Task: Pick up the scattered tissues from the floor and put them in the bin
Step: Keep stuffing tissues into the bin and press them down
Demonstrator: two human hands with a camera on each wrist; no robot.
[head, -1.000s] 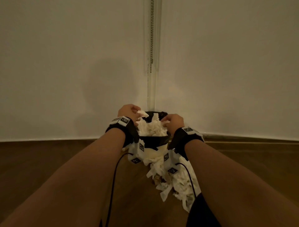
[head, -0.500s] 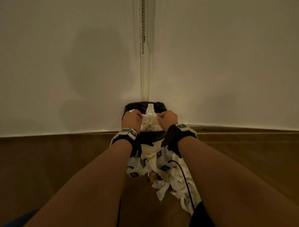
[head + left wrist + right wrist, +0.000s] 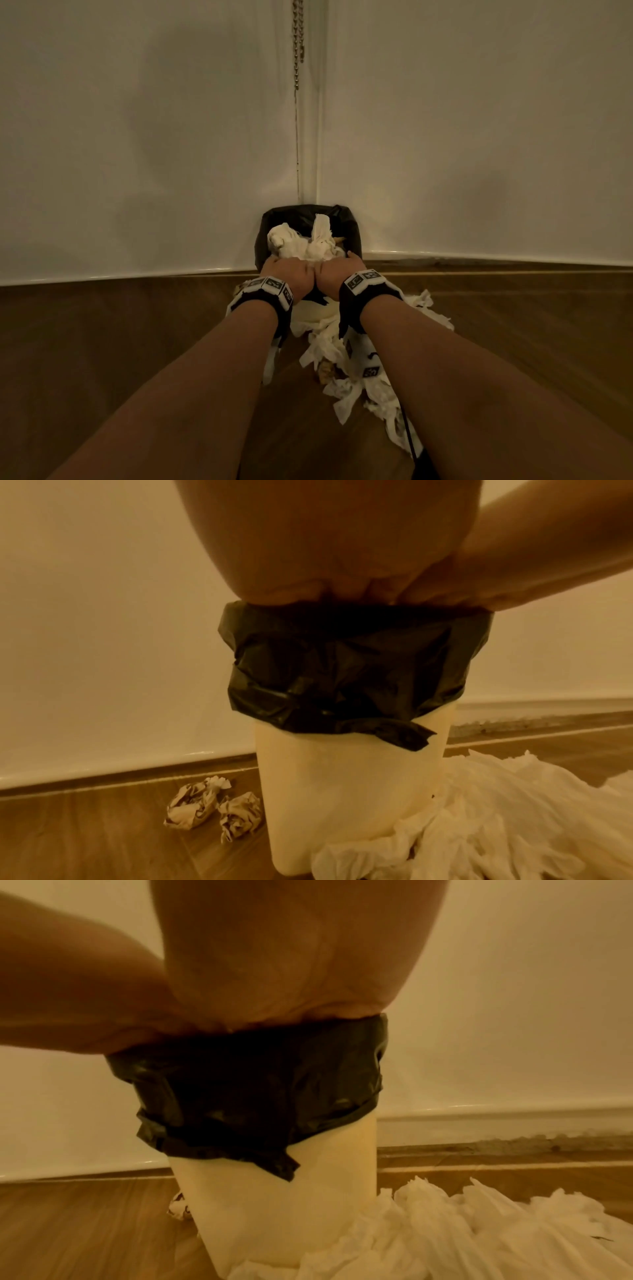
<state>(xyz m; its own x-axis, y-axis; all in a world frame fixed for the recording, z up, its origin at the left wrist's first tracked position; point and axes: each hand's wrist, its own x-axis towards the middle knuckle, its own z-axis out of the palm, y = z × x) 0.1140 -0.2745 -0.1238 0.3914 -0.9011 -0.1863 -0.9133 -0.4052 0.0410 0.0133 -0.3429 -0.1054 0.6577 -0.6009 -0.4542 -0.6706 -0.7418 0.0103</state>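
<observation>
A cream bin [image 3: 342, 791] with a black liner [image 3: 349, 233] stands in the wall corner, heaped with white tissues [image 3: 301, 243]. My left hand [image 3: 291, 274] and right hand [image 3: 337, 274] sit side by side on the bin's near rim, pushing down onto the heap. Their fingers dip into the bin and are hidden. In the wrist views the heel of each hand [image 3: 342, 547] [image 3: 291, 947] rests on the liner's top edge. Several loose tissues [image 3: 342, 387] lie on the floor in front and to the right of the bin [image 3: 274, 1204].
Two crumpled paper balls [image 3: 192, 804] lie on the wood floor left of the bin. White walls meet right behind it, and a bead chain [image 3: 297, 41] hangs in the corner. Bare wooden floor [image 3: 102, 342] spreads to both sides.
Both hands have come together from the bin's sides to its near rim and sunk lower onto the tissue heap. The view has moved closer to the bin.
</observation>
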